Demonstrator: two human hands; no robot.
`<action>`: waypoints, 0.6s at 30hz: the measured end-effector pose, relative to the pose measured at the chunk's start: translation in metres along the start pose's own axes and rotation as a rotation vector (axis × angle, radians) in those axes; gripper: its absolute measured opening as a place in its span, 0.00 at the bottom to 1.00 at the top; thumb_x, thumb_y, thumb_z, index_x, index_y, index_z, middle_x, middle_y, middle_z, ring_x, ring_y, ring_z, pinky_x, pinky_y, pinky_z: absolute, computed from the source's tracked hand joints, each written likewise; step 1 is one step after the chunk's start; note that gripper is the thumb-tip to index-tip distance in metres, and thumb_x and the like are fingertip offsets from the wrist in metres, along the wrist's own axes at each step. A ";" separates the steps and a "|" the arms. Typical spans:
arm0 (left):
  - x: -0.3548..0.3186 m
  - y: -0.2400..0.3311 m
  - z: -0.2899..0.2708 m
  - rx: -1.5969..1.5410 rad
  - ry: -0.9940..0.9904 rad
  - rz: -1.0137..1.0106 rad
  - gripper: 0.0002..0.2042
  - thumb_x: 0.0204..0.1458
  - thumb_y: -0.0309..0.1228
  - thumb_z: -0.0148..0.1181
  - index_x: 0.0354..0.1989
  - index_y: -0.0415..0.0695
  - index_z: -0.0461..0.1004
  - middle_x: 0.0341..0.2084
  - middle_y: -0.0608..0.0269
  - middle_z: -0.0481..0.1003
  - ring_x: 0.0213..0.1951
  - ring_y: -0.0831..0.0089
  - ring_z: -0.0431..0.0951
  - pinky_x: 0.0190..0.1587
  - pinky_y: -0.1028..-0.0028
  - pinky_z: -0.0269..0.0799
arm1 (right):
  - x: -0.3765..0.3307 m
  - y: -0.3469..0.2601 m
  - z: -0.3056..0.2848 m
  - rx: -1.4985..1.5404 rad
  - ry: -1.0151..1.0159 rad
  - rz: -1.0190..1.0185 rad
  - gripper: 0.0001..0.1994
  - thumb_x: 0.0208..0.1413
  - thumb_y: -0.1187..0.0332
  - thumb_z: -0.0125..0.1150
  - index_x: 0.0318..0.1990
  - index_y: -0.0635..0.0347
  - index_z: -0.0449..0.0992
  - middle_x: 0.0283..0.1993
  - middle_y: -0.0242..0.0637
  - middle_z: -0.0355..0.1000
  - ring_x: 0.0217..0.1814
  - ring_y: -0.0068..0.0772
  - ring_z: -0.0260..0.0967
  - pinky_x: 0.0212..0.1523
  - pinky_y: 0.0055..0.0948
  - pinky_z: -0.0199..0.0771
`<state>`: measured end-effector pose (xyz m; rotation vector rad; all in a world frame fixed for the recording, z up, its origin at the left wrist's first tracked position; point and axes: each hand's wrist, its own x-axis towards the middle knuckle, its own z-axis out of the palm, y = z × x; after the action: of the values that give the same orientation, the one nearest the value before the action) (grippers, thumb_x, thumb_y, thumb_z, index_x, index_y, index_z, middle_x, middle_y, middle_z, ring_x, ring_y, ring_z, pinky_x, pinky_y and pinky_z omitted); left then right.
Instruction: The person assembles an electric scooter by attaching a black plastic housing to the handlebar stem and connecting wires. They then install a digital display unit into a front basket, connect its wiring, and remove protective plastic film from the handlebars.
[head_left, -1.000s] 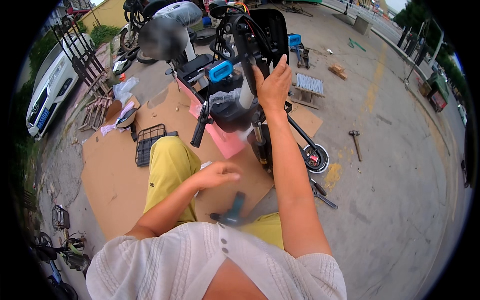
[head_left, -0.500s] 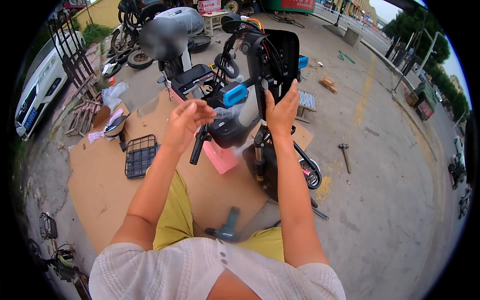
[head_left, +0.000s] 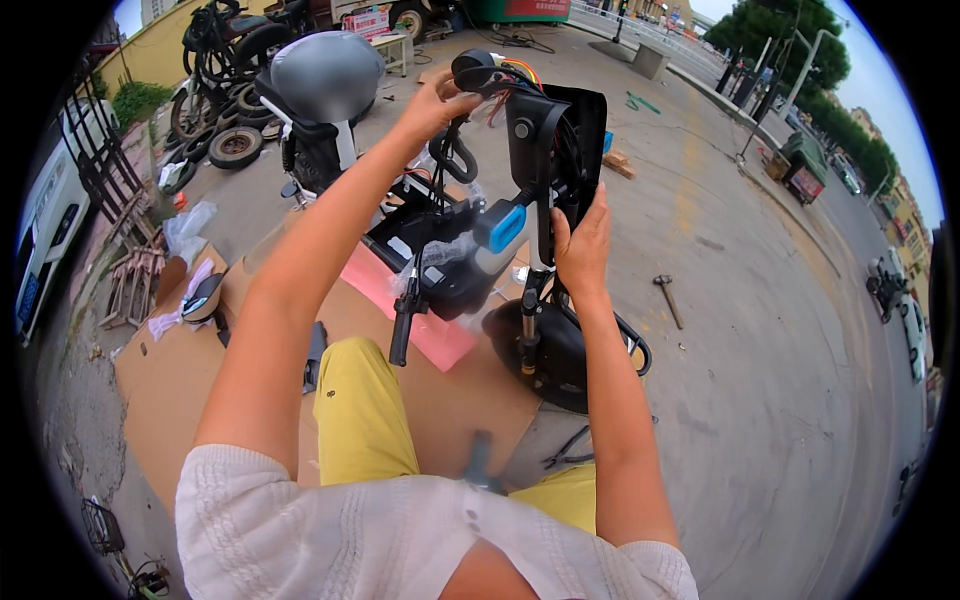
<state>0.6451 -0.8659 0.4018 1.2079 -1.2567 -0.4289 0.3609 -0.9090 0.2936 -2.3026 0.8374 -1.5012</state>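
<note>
An electric scooter, partly taken apart, stands before me with its black front panel (head_left: pixel 580 140) upright and wires loose at its top. My right hand (head_left: pixel 584 245) grips the panel's lower right edge, thumb toward me and fingers along the outer side. My left hand (head_left: pixel 438 108) has its fingers curled at a round black part (head_left: pixel 473 68) above the panel, where cables come out; the exact hold is partly hidden. A handlebar grip (head_left: pixel 401 335) hangs down below my left forearm. Beside the panel is a blue-faced part (head_left: pixel 507 228). The black front fender (head_left: pixel 550 360) sits below.
Flat cardboard (head_left: pixel 190 400) covers the ground around my legs, with a pink sheet (head_left: pixel 440 340) on it. A power tool (head_left: pixel 480 465) lies between my knees. On the right lies a hammer (head_left: pixel 668 300). A grey-covered scooter seat (head_left: pixel 325 75) and loose tires (head_left: pixel 236 147) stand behind.
My left hand has moved up and forward, from the air beside the scooter to the round black part. My right hand stays on the panel, and the view has shifted.
</note>
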 end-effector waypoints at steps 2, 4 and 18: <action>0.014 -0.001 -0.008 -0.027 -0.206 -0.086 0.32 0.49 0.47 0.67 0.58 0.41 0.67 0.51 0.61 0.72 0.55 0.71 0.68 0.57 0.70 0.61 | -0.001 0.002 0.001 -0.052 0.038 -0.042 0.37 0.59 0.57 0.57 0.66 0.71 0.47 0.57 0.63 0.59 0.60 0.63 0.58 0.60 0.46 0.59; 0.029 -0.001 -0.006 -0.158 -0.385 -0.091 0.29 0.49 0.48 0.67 0.55 0.43 0.69 0.48 0.64 0.74 0.51 0.74 0.71 0.55 0.73 0.63 | 0.001 0.005 0.002 -0.073 0.072 -0.069 0.36 0.60 0.57 0.55 0.67 0.70 0.47 0.58 0.63 0.59 0.61 0.63 0.58 0.60 0.45 0.60; 0.075 0.015 0.000 -0.118 -0.233 -0.083 0.17 0.51 0.45 0.66 0.38 0.44 0.77 0.32 0.69 0.79 0.34 0.82 0.76 0.38 0.80 0.69 | -0.003 0.009 0.011 0.022 0.143 -0.019 0.38 0.57 0.54 0.58 0.67 0.69 0.49 0.61 0.60 0.57 0.65 0.59 0.55 0.64 0.42 0.56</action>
<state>0.6646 -0.9210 0.4507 1.1363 -1.3613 -0.7118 0.3673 -0.9150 0.2822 -2.2151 0.8321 -1.6908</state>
